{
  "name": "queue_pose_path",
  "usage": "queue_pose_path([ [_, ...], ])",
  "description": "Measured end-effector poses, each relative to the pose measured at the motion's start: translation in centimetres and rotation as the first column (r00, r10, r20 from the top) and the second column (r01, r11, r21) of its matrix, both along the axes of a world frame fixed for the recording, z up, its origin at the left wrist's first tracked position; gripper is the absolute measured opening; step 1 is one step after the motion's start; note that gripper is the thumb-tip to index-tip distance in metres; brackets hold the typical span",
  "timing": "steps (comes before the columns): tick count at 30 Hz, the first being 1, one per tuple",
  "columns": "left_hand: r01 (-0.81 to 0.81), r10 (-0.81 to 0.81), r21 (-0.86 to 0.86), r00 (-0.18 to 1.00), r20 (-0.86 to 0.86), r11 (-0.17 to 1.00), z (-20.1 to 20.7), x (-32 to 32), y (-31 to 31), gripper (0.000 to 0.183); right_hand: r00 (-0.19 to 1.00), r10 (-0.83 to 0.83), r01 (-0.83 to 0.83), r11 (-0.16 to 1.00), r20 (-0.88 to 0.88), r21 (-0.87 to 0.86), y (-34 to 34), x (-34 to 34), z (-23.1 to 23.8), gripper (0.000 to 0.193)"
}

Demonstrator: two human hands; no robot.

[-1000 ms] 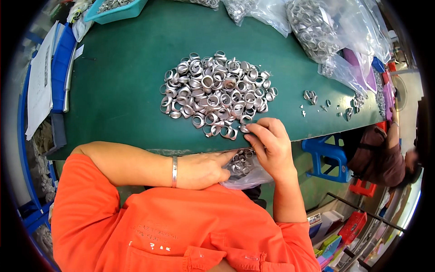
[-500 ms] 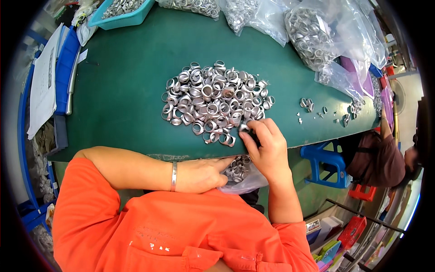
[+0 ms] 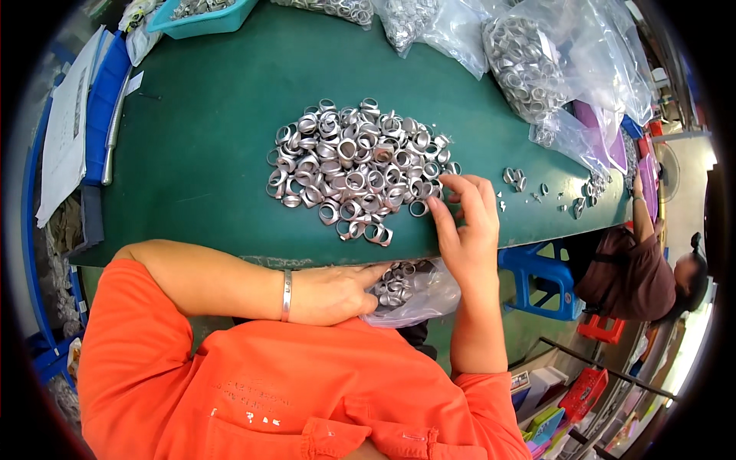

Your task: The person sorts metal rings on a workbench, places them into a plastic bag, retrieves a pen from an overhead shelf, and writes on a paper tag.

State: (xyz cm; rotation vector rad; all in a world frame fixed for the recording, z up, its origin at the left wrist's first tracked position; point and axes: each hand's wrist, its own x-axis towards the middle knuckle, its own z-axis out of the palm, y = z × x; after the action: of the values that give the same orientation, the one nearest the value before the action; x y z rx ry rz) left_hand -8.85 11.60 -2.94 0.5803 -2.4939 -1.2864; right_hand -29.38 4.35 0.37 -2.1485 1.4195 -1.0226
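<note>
1. The green table (image 3: pixel 192 153) spreads out in front of you, its near edge running across just beyond your left hand (image 3: pixel 330 295).
2. The pile of metal rings (image 3: pixel 353 165) sits on that table, toward its near side. Heaped and partly interlocked, it will probably shift when you pull from the middle; the fringe, where rings lie more singly, should be easier to pick from.
3. The clear bag (image 3: pixel 433 303) is below the table's near edge, with more rings (image 3: pixel 395 287) inside. Its film looks thin and soft, so expect it to crumple and give; the rim would be the surest place to hold it.
4. Your left hand lies at the bag's left side, one finger stretched toward the rings in it. The other fingers are partly hidden, so I cannot tell whether they pinch the film.
5. Your right hand (image 3: pixel 471 222) is at the pile's right side, thumb and forefinger parted, with nothing visible gripped between them.
6. The single ring (image 3: pixel 419 216) nearest your thumb lies at the pile's lower right fringe. It is likely light, rigid, a little slippery and hardly fragile; take it across the outside of the band with thumb and forefinger pads.
</note>
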Motion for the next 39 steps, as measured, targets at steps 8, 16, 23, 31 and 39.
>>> queue_pose_path([
  [8, -0.048, 0.047, 0.131, 0.999, 0.009, 0.990, -0.1, -0.2, 0.4, 0.014, 0.993, -0.009, -0.001, 0.996, 0.114, 0.089, 0.7, -1.2, -1.4, 0.020],
  [16, -0.012, 0.014, 0.055, 0.999, -0.033, 0.998, 0.0, 0.0, 0.1, 0.014, 0.994, 0.020, -0.030, 0.995, 0.110, 0.095, 0.7, -1.8, -1.5, 0.022],
  [23, 0.010, -0.010, 0.003, 1.000, -0.006, 1.000, 0.0, -0.1, -0.1, 0.014, 0.980, 0.154, -0.163, 0.985, -0.125, -0.059, 1.2, -0.9, -1.6, 0.035],
  [31, -0.023, 0.023, 0.006, 1.000, 0.002, 1.000, -0.4, -0.1, 0.4, 0.014, 0.825, 0.555, -0.563, 0.798, 0.100, 0.215, 2.7, -3.1, 0.9, 0.024],
  [39, -0.029, 0.029, 0.080, 1.000, 0.003, 0.996, 0.2, -0.2, 0.1, 0.017, 0.987, 0.139, -0.148, 0.982, -0.083, -0.119, -0.7, -0.4, -1.4, 0.029],
])
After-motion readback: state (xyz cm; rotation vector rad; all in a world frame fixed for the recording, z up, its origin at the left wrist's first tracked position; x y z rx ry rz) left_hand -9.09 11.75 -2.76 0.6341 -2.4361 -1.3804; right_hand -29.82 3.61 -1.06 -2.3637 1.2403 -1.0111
